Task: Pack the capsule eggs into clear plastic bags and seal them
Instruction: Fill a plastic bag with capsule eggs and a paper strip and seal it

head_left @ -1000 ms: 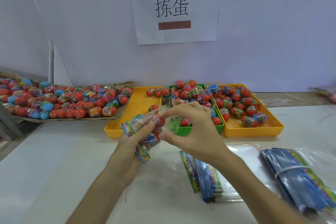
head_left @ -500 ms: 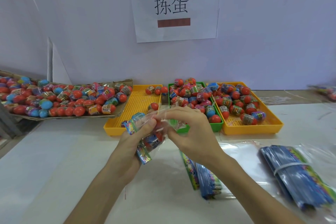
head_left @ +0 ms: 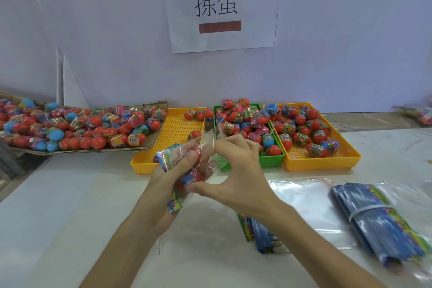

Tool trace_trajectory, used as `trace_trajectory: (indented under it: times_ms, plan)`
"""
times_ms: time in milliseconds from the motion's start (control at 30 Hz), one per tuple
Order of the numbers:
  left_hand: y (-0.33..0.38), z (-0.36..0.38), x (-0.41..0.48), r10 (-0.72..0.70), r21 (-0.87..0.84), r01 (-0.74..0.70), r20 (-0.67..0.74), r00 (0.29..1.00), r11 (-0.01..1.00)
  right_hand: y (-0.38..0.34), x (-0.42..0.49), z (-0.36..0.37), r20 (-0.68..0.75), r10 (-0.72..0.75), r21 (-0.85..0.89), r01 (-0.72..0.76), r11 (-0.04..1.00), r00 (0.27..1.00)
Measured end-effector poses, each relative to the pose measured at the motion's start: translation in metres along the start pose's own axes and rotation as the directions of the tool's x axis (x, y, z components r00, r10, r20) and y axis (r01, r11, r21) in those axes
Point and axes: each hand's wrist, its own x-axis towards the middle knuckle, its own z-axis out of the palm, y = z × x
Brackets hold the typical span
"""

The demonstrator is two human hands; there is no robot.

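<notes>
A clear plastic bag (head_left: 208, 147) with a colourful printed header and red capsule eggs inside is held above the white table. My left hand (head_left: 166, 180) grips the bag from below and behind, thumb pressed on the eggs. My right hand (head_left: 236, 170) pinches the bag's open clear flap between fingers and thumb. Loose capsule eggs fill a green tray (head_left: 273, 161), a right-hand yellow tray (head_left: 327, 161) and a cardboard tray (head_left: 154, 140) at the left. A left-hand yellow tray (head_left: 173, 138) holds only a few eggs.
Two bundles of flat printed bags lie on the table: one under my right forearm (head_left: 261, 234), one banded bundle (head_left: 383, 222) at the right on clear plastic sheets. A paper sign (head_left: 219, 7) hangs on the wall behind. More packed bags sit at the far right edge (head_left: 420, 114).
The bag has turned slightly in my hands and my right thumb has dropped lower under it while the fingers stay on the flap. The trays have not moved.
</notes>
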Motion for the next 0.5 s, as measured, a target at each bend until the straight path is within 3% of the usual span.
trace_trajectory:
  times_ms: [133, 267, 400, 500]
  plan:
    - [0.002, -0.005, -0.001, -0.008, -0.119, 0.016, 0.067, 0.998, 0.993, -0.001, 0.001, 0.004, -0.072, -0.006, 0.013, 0.006, 1.0, 0.997]
    - [-0.001, -0.007, 0.004, -0.009, 0.04, 0.007, 0.055, 0.998, 0.999, 0.004, 0.004, -0.001, -0.138, 0.018, 0.049, -0.011, 0.999, 0.99]
    - [-0.006, -0.009, 0.006, 0.009, 0.078, -0.011, 0.031, 0.999, 0.997, 0.001, 0.006, -0.005, -0.118, -0.032, 0.155, 0.05, 0.987, 0.993]
    - [-0.005, -0.012, 0.007, 0.013, 0.11, -0.014, 0.01, 1.0, 0.994, -0.001, 0.005, -0.006, -0.037, -0.028, 0.141, 0.033, 0.989, 0.999]
